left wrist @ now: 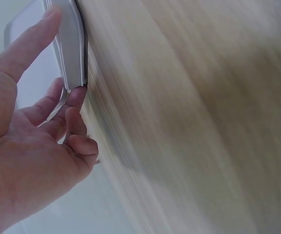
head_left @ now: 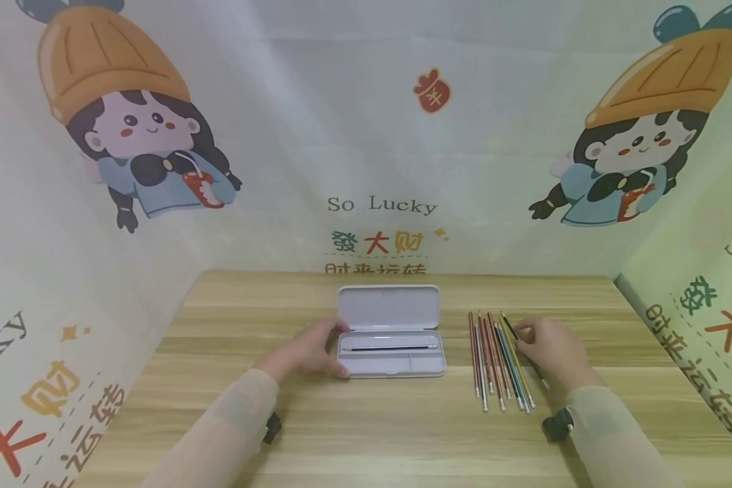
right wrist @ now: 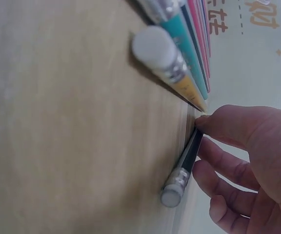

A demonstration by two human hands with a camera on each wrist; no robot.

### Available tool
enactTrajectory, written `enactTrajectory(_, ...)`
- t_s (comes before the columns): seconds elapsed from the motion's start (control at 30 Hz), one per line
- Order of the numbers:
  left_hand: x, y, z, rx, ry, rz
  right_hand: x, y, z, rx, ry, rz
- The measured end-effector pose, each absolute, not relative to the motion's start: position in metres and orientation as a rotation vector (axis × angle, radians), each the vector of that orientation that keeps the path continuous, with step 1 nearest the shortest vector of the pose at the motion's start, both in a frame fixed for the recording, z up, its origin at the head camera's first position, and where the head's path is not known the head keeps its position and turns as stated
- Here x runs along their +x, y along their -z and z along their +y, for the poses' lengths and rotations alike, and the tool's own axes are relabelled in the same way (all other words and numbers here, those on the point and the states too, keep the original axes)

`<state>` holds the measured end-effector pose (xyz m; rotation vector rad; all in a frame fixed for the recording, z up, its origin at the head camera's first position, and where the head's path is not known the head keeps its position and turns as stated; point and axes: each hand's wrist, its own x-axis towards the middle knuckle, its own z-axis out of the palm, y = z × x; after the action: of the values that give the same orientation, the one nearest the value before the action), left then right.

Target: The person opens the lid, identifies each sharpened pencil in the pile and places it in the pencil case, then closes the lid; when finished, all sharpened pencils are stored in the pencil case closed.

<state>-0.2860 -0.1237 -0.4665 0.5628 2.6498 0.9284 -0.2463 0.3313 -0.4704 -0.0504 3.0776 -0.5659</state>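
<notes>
A white pencil case (head_left: pixel 375 365) lies with its lid (head_left: pixel 389 308) raised, and one dark pencil (head_left: pixel 390 348) rests in its back compartment. My left hand (head_left: pixel 314 347) holds the case at its left end, thumb by the front corner and fingers by the back hinge. In the left wrist view, the thumb and fingertips touch the case's edge (left wrist: pixel 72 48). To the right, my right hand (head_left: pixel 554 347) pinches a black pencil (right wrist: pixel 191 151) between thumb and fingers, close to the table. Its white eraser end (right wrist: pixel 171 195) points toward me.
Several coloured pencils (head_left: pixel 491 359) lie side by side between the case and my right hand, erasers toward me. A yellow pencil (right wrist: pixel 182 85) is nearest the held one. Printed cloth (head_left: pixel 378 135) hangs behind the wooden table (head_left: pixel 390 434).
</notes>
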Motion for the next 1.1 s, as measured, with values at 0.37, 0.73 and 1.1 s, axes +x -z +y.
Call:
enactTrajectory(0.37, -0.286, 0.469, -0.124, 0.55, -0.936, 2.655, -0.246, 0.472, 0.331, -0.029, 0.577, 3.101)
enactTrajectory(0.73, -0.288, 0.472, -0.124, 0.552, -0.927, 2.651, -0.245, 0.47, 0.322, -0.069, 0.611, 3.119)
enactTrajectory(1.1, -0.287, 0.47, -0.125, 0.549, -0.92, 2.664, -0.244, 0.461, 0.297, -0.26, 0.721, 3.123)
